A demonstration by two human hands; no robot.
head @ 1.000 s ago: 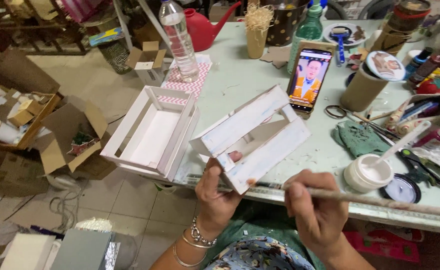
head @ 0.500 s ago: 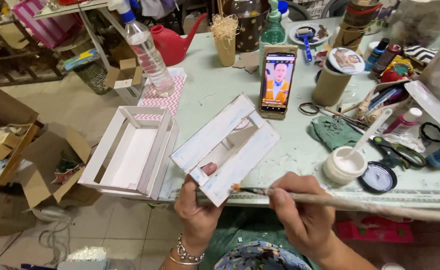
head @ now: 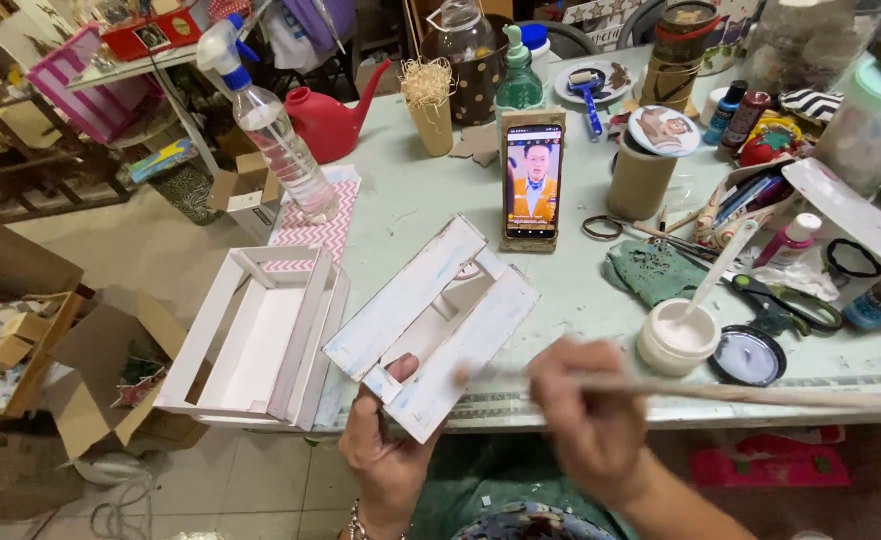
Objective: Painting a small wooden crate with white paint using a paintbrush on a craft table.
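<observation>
Holding a small white slatted crate (head: 431,325) tilted at the near edge of the table (head: 401,200), the left hand (head: 386,450) has its grip clamped on the crate's lower corner, thumb on top. The right hand (head: 586,420), blurred, has its grip closed around a long thin brush (head: 741,392) reaching toward the slats. Good strokes would likely follow each slat's length. A paint pot (head: 678,338) sits nearby; a second crate (head: 261,340) lies beside.

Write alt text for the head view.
A left hand grips a white-painted wooden crate at a table's edge, while the right hand holds a long paintbrush, blurred, beside it. A second white crate and an open paint jar sit nearby.
</observation>
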